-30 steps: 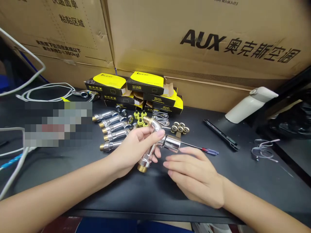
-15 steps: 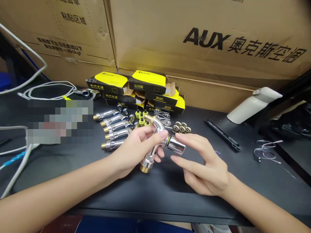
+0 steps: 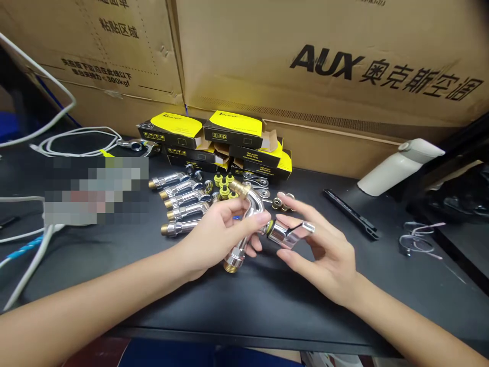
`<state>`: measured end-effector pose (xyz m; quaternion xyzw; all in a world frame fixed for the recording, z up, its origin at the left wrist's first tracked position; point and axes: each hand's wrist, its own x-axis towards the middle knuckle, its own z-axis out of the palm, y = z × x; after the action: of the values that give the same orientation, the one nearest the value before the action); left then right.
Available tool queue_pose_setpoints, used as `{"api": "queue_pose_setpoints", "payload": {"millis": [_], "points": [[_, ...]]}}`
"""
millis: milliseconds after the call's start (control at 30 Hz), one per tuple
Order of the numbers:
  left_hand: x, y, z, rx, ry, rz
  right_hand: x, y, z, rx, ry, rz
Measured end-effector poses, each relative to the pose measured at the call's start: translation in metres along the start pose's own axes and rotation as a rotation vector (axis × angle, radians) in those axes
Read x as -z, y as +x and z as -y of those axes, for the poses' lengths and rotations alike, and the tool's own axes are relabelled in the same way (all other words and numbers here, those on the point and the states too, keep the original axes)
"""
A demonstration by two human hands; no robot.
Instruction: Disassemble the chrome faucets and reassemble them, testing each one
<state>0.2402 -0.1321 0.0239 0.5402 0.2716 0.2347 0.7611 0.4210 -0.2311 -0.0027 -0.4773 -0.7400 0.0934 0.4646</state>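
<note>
Left hand holds a bent chrome elbow in a closed grip above the tabletop, its brass threaded end pointing near and its other brass end pointing far-left. Right hand, fingers spread, pinches a chrome sleeve between thumb and fingertips, long axis running roughly left to right. The sleeve's dark-ringed left end sits at the elbow's right side, touching or just beside it; the exact contact is hidden.
</note>
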Motion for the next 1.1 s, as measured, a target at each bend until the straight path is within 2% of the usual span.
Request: {"api": "queue_pose_setpoints", "payload": {"millis": [100,200,267,300,333,433,500,567,633,767,900,1000,1100], "points": [[0.002,0.003,0.0,-0.008,-0.002,-0.056,-0.001,-0.004,0.001,0.042,-0.019,-0.073],[0.009,0.008,-0.006,-0.042,-0.045,-0.201,0.002,-0.003,0.001,0.099,-0.101,-0.311],[0.017,0.012,-0.012,-0.086,-0.093,-0.298,0.006,0.002,-0.003,0.06,-0.093,-0.463],[0.021,0.014,-0.015,-0.116,-0.12,-0.333,0.008,0.006,-0.006,0.018,-0.067,-0.486],[0.024,0.015,-0.019,-0.15,-0.145,-0.355,0.01,0.011,-0.01,-0.04,-0.032,-0.463],[0.034,0.019,-0.026,-0.259,-0.19,-0.374,0.011,0.023,-0.021,-0.224,0.018,-0.251],[0.037,0.019,-0.028,-0.305,-0.201,-0.379,0.008,0.029,-0.024,-0.295,-0.016,-0.137],[0.037,0.018,-0.028,-0.312,-0.202,-0.381,0.004,0.032,-0.024,-0.338,-0.018,-0.089],[0.037,0.016,-0.028,-0.307,-0.2,-0.374,0.0,0.034,-0.024,-0.416,0.079,-0.081],[0.033,0.013,-0.027,-0.256,-0.098,-0.302,-0.007,0.039,-0.026,-0.58,0.345,-0.15],[0.031,0.013,-0.027,-0.13,0.057,-0.218,-0.008,0.039,-0.034,-0.59,0.425,-0.245],[0.032,0.014,-0.026,-0.098,0.068,-0.128,-0.005,0.034,-0.036,-0.616,0.506,-0.36],[0.035,0.014,-0.022,-0.03,0.013,0.022,-0.001,0.03,-0.032,-0.716,0.719,-0.374]]}}
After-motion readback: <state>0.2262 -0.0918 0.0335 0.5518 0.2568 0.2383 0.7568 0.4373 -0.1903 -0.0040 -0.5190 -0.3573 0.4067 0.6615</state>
